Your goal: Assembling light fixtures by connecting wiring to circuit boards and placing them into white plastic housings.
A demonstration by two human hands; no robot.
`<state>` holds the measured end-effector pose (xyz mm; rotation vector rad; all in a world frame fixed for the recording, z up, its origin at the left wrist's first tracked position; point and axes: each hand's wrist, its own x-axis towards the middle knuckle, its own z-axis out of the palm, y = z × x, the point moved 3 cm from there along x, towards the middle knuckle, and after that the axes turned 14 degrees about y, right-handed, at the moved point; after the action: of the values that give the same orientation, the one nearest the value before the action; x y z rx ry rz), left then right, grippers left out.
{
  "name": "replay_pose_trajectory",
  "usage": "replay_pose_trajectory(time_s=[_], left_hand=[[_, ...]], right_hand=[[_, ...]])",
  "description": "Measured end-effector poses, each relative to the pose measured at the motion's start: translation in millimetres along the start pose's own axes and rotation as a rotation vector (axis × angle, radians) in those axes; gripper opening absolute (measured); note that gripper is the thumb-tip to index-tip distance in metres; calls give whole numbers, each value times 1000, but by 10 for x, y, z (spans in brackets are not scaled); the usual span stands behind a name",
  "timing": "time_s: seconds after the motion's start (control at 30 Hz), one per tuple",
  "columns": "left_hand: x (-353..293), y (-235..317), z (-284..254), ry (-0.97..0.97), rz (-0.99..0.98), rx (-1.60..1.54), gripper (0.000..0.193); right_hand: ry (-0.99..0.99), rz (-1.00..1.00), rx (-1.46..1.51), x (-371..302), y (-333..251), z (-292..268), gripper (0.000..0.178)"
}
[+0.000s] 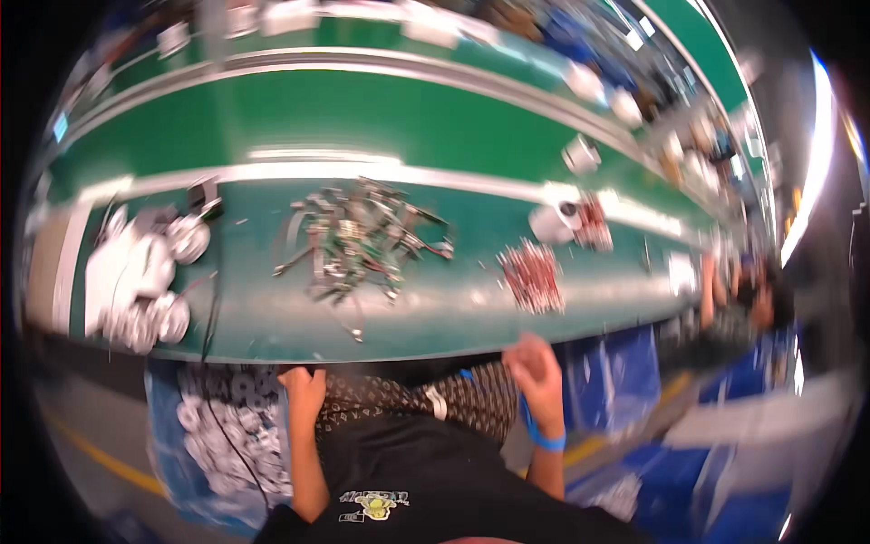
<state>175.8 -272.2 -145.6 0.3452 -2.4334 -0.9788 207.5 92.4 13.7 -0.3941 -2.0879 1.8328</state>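
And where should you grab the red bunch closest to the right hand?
Probably around its middle, from above and the near side. The red bunch lies on the green bench with thin strands running roughly away from the person, so the right hand could squeeze across them. Blur hides whether they're tied.
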Motion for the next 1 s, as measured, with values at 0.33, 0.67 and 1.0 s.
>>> replay_pose_trajectory(time_s=[0.33,0.67,1.0], left_hand=[[-198,909,94,-525,287,448,39],[-77,1524,165,-1053,403,-226,39],[974,1863,-299,-188,-111,-371,19]], right_hand=[[427,-527,-831,927,390,200,39],[136,-718,-757,1429,512,585,10],[106,-371,-137,1774,258,599,10]])
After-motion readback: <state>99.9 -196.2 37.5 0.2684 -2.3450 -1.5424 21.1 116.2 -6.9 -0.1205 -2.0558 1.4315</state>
